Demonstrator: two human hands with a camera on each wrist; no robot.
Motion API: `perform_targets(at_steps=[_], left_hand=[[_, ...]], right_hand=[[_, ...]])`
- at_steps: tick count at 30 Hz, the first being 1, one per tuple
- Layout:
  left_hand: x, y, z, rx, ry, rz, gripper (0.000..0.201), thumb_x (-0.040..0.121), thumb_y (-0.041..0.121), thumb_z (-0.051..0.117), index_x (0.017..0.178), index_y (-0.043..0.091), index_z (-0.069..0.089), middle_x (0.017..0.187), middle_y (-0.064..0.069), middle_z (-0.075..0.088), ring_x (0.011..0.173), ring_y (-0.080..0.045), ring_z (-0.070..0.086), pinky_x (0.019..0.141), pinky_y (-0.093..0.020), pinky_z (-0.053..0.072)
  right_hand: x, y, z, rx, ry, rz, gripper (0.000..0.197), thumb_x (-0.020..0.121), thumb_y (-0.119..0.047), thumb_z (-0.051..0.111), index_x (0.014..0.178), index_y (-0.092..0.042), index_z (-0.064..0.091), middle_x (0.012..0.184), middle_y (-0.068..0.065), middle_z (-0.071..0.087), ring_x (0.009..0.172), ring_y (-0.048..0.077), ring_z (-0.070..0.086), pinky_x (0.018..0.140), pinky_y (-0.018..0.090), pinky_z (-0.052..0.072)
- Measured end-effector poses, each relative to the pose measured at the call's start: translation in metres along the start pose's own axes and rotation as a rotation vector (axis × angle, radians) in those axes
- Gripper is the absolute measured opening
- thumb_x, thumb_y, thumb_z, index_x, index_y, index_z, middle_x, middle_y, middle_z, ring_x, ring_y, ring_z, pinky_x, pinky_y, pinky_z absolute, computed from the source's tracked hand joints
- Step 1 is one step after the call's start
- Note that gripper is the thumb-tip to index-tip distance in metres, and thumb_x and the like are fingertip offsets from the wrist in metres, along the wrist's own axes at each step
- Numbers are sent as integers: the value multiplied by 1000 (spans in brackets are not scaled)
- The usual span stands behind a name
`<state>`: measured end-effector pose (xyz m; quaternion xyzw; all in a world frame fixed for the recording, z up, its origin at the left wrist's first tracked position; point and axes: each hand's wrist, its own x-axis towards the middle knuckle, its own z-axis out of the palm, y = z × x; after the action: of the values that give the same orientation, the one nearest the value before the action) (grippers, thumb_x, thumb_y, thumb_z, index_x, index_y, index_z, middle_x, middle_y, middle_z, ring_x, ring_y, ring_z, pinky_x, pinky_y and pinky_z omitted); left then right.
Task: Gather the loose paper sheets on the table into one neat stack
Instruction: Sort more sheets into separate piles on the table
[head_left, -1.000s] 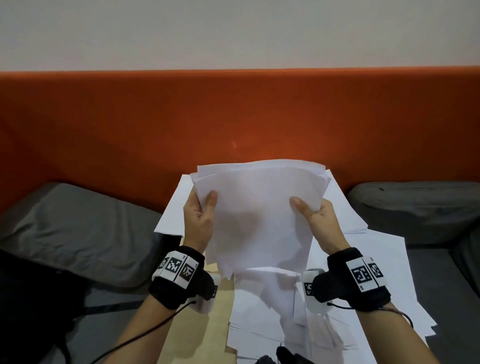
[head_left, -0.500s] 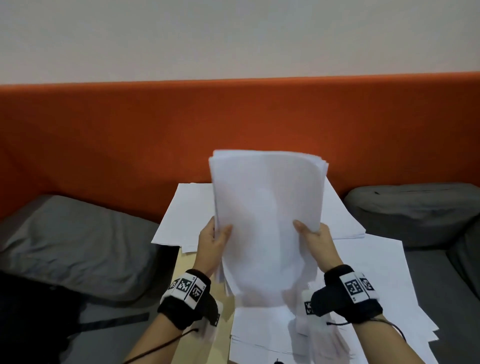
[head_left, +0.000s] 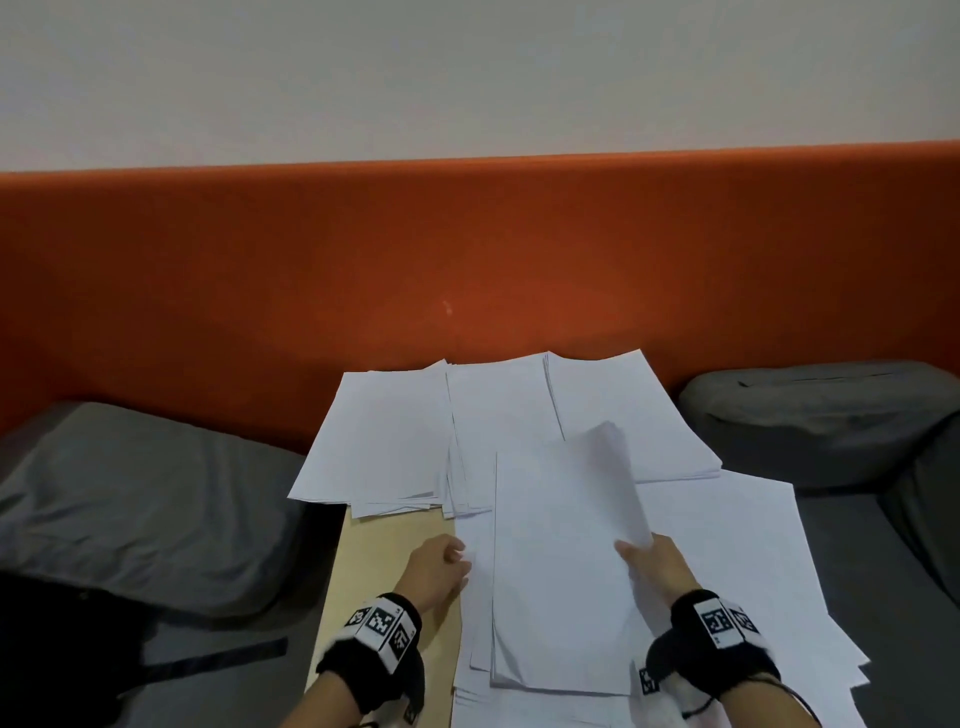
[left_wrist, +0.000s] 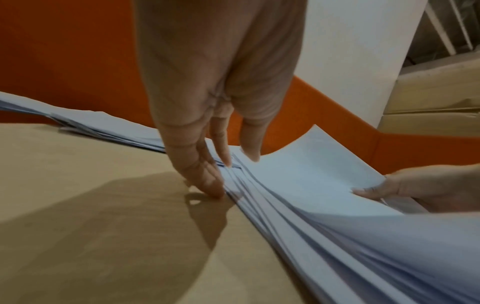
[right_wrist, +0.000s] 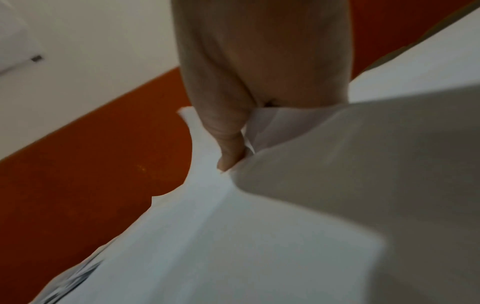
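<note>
Our right hand (head_left: 655, 564) pinches the lifted right edge of the stack (head_left: 561, 571) lying near the table's (head_left: 395, 530) front edge; our left hand (head_left: 435, 571), fingers straight, presses its left edge. The thin, floppy sheets probably slide easily, so we should hold both long edges.

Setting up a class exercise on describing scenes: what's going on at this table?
A person is gathering loose paper. The right hand pinches the lifted right edge of a gathered stack lying on the table. The left hand, fingers straight, touches the sheet edges at its left. More loose sheets lie spread behind and around it.
</note>
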<state>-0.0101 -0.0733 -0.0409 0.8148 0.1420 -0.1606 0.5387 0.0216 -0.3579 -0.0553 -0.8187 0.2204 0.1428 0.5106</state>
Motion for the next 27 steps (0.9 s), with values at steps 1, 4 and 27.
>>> perform_targets(at_steps=[1,4,27], left_hand=[[1,-1,3,49,6,3,23,90,4,55,113,5,52,94,-1,49,78,-10,51,58,-7,45],[2,3,9,83,13,-13,34,89,-1,53,122,0,46,85,-2,49,69,-16,52,57,-18,44],[-28,18,-1,-247,-211,90,19,89,3,57,108,6,60,79,4,71,65,-3,66,57,-16,49]], right_hand=[[0,3,0,-3,-7,-4,14,88,-13,59,79,-3,56,64,8,52,57,21,48,56,29,35],[4,2,-2,9,-29,-4,17,88,-16,60,73,-9,55,63,5,52,60,21,47,63,30,37],[-45,-53,-23,403,112,-96,25,92,-14,56,111,1,53,81,11,59,70,24,55,57,21,48]])
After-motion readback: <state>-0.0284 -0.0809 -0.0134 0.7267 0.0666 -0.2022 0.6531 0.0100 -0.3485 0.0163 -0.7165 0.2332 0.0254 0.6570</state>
